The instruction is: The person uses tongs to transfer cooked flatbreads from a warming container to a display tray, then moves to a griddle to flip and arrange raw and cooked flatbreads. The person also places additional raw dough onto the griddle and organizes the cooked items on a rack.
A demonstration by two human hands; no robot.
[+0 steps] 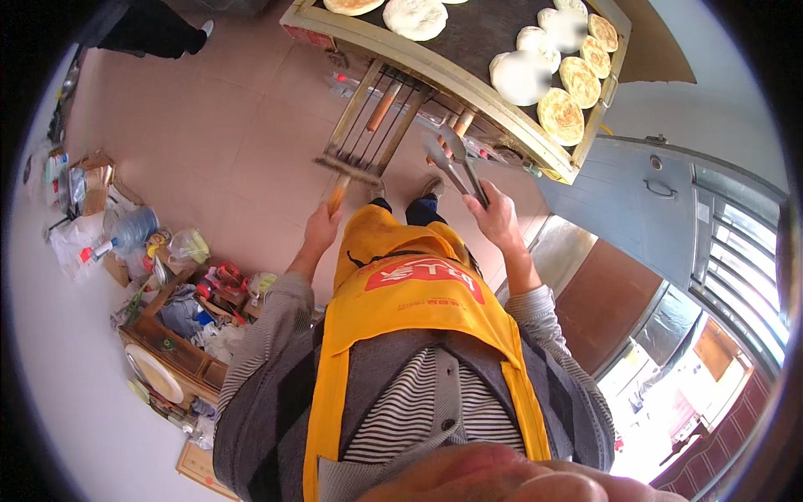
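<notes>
My left hand [320, 227] is closed around the wooden handle [337, 194] of a metal-framed rack [402, 134]. Thin bars run along the rack, which sticks out from under the front of a griddle [481, 40]. A long orange-brown piece [384, 105] lies on those bars; I cannot make out its kind. Metal tongs [465, 172] are gripped in my right hand [497, 216], their tips apart near the griddle's front. Several round flatbreads sit on the dark griddle top, some pale like this one [416, 18], others browned like this one [560, 116].
Bottles, bags and an open wooden cabinet [180, 322] full of clutter line the left wall. A blue-grey door [627, 188] stands on the right, beside a barred window [740, 276]. Another person's dark-clad leg [150, 29] shows at the upper left.
</notes>
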